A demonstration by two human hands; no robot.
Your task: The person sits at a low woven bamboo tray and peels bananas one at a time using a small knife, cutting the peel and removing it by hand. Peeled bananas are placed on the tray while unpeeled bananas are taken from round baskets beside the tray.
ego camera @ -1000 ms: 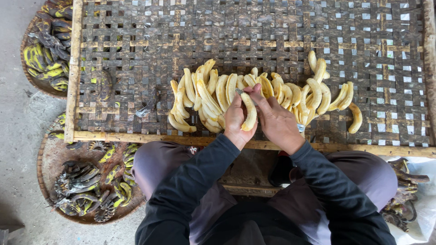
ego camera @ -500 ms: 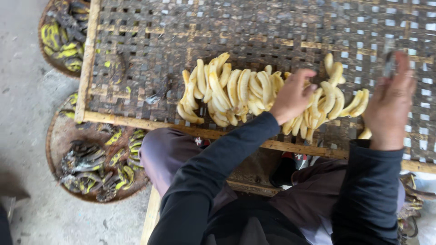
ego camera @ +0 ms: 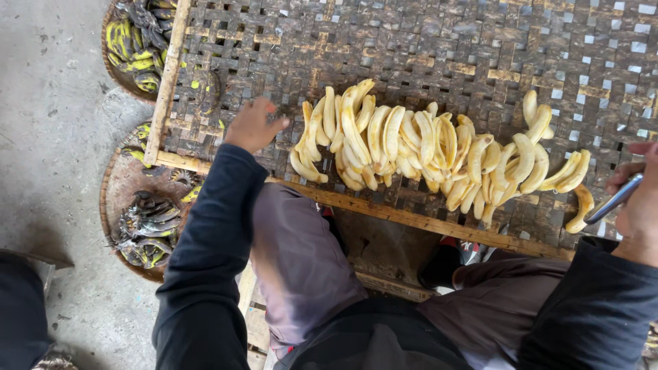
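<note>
A heap of peeled pale-yellow bananas [ego camera: 425, 147] lies in a row on a woven bamboo tray [ego camera: 480, 48]. My left hand [ego camera: 252, 127] hovers over the tray just left of the heap, fingers apart and holding nothing. At the frame's right edge, my right hand [ego camera: 639, 199] grips a small knife [ego camera: 612, 201] with a grey metal blade. The blade points toward the last banana [ego camera: 582, 209] at the right end of the row. My dark sleeves and knees fill the bottom of the view.
Two round baskets sit on the concrete floor to the left, one [ego camera: 133, 44] by the tray's far corner and one [ego camera: 133, 219] by my left knee. Both hold blackened yellow banana peels. The tray's wooden frame rail [ego camera: 411, 218] runs in front of my knees.
Both hands left the middle of the banana heap. My left hand swung to the left of the pile; my right hand pulled away to the right edge with the knife.
</note>
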